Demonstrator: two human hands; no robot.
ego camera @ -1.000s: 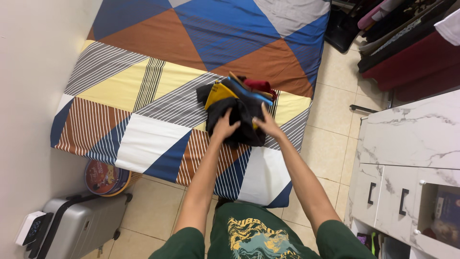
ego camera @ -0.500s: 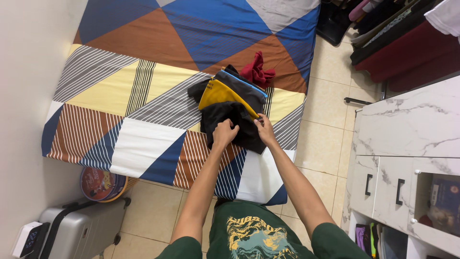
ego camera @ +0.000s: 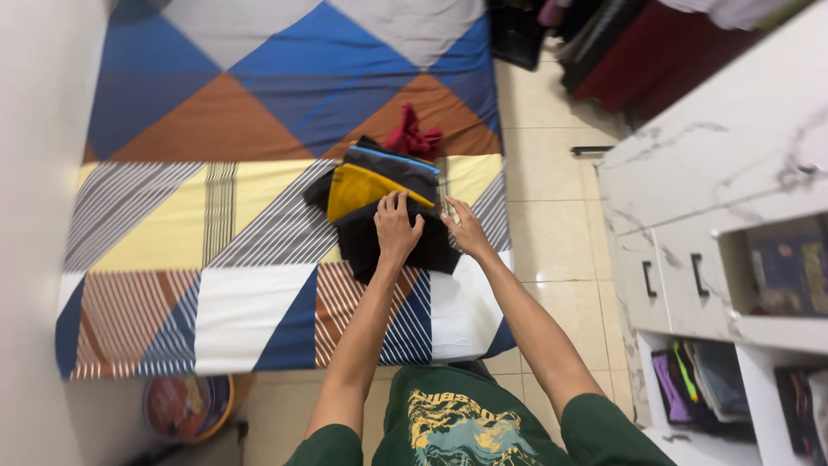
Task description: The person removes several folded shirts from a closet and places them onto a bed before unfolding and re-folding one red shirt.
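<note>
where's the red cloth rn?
In the head view, the red cloth lies crumpled on the patterned mattress, right of centre, at the far end of the clothes pile, beyond both hands and touching neither.

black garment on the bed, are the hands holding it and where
Neither hand lifts it. The left hand presses flat on the black garment's top; the right hand rests at its right edge. Whether those fingers pinch the cloth cannot be told.
</note>
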